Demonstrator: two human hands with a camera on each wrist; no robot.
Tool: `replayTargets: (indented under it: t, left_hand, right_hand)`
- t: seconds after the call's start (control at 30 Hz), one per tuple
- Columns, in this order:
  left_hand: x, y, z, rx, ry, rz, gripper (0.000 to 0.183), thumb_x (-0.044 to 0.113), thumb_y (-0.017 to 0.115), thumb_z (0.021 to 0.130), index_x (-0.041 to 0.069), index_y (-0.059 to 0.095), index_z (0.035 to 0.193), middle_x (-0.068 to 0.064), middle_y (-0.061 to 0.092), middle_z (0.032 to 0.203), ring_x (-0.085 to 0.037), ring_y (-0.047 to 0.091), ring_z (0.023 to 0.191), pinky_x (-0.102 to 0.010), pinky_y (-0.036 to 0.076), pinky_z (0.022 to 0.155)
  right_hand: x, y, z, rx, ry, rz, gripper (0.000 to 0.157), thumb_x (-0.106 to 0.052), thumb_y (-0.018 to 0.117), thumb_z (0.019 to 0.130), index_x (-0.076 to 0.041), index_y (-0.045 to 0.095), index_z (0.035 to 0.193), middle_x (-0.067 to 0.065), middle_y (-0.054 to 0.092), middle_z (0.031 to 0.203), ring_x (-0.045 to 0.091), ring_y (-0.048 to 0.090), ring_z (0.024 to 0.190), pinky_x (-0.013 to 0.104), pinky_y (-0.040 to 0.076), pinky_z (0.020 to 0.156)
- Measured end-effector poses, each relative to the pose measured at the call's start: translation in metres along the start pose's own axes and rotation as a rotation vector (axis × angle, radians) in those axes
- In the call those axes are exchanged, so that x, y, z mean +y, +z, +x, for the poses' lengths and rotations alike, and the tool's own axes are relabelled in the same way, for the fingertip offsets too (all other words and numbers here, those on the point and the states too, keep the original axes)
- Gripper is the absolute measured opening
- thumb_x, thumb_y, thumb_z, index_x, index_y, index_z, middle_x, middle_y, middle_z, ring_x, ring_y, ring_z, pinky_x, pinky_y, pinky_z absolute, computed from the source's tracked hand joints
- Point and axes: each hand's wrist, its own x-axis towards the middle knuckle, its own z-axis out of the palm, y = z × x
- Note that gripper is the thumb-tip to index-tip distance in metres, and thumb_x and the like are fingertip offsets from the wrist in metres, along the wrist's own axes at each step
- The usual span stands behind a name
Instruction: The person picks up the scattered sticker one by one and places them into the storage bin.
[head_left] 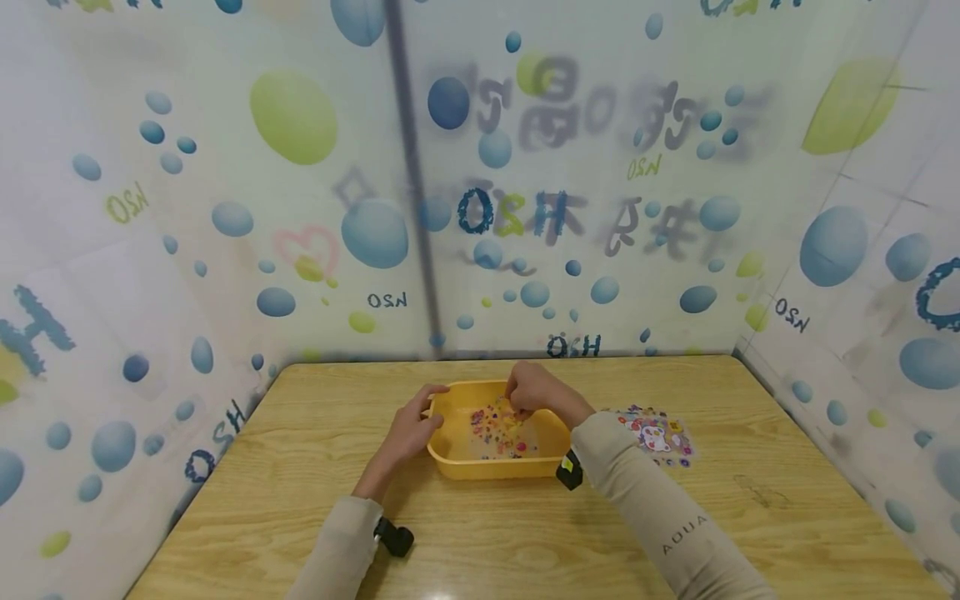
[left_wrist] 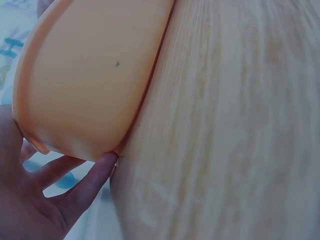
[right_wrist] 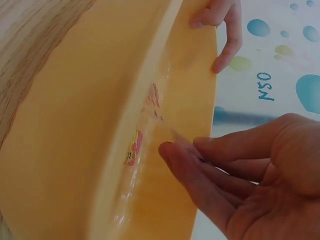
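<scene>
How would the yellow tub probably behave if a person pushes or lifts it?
The tub is likely light for its size: its walls look like thin plastic. Pushed, it would probably slide rather than tip, being wide and low. If tilted, the small, scattered bits inside might shift.

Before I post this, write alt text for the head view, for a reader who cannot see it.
A person's left hand holds the left end of a yellow plastic tub while the right hand reaches inside, over small multicoloured pieces. The tub stands on a wood-grain table, with a cartoon-printed sheet to its right.
</scene>
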Motion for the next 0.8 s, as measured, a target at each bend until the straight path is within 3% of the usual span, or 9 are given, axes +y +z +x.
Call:
replayTargets:
  t: [0.17, 0.4, 0.63, 0.8]
  left_hand:
    - [0.0016, -0.0001, -0.0007, 0.006, 0.002, 0.009, 0.048, 0.006, 0.057, 0.095, 0.019, 0.058, 0.141, -0.024, 0.066, 0.135, -0.031, 0.07, 0.103, -0.038, 0.059, 0.078]
    - [0.0022, 0.0, -0.0003, 0.007, -0.003, 0.007, 0.049, 0.008, 0.056, 0.095, 0.02, 0.057, 0.142, -0.024, 0.064, 0.138, -0.033, 0.07, 0.107, -0.041, 0.06, 0.081]
    - [0.0014, 0.0, 0.0008, 0.008, -0.001, 0.012, 0.049, 0.008, 0.056, 0.095, 0.02, 0.057, 0.143, -0.023, 0.064, 0.139, -0.032, 0.07, 0.107, -0.041, 0.059, 0.083]
    - [0.0017, 0.0001, -0.0003, 0.012, -0.002, 0.021, 0.049, 0.008, 0.057, 0.095, 0.02, 0.057, 0.143, -0.023, 0.063, 0.14, -0.033, 0.069, 0.109, -0.042, 0.059, 0.084]
  right_hand:
    - [0.0001, -0.0014, 0.0008, -0.011, 0.037, -0.072, 0.024, 0.008, 0.059, 0.087, 0.005, 0.079, 0.101, 0.018, 0.074, 0.088, 0.015, 0.052, 0.052, 0.034, 0.055, 0.062]
    - [0.0024, -0.0007, 0.0008, -0.034, 0.084, -0.109, 0.022, 0.001, 0.061, 0.095, 0.005, 0.075, 0.112, 0.018, 0.073, 0.102, 0.02, 0.069, 0.062, 0.037, 0.063, 0.073]
    - [0.0029, -0.0014, 0.0047, -0.059, 0.131, -0.111, 0.017, 0.001, 0.061, 0.095, 0.005, 0.076, 0.089, 0.01, 0.066, 0.067, 0.027, 0.074, 0.064, 0.041, 0.063, 0.076]
    - [0.0034, -0.0015, 0.0056, -0.074, 0.146, -0.126, 0.016, 0.001, 0.062, 0.092, 0.004, 0.077, 0.096, 0.01, 0.066, 0.07, 0.017, 0.064, 0.055, 0.032, 0.062, 0.066]
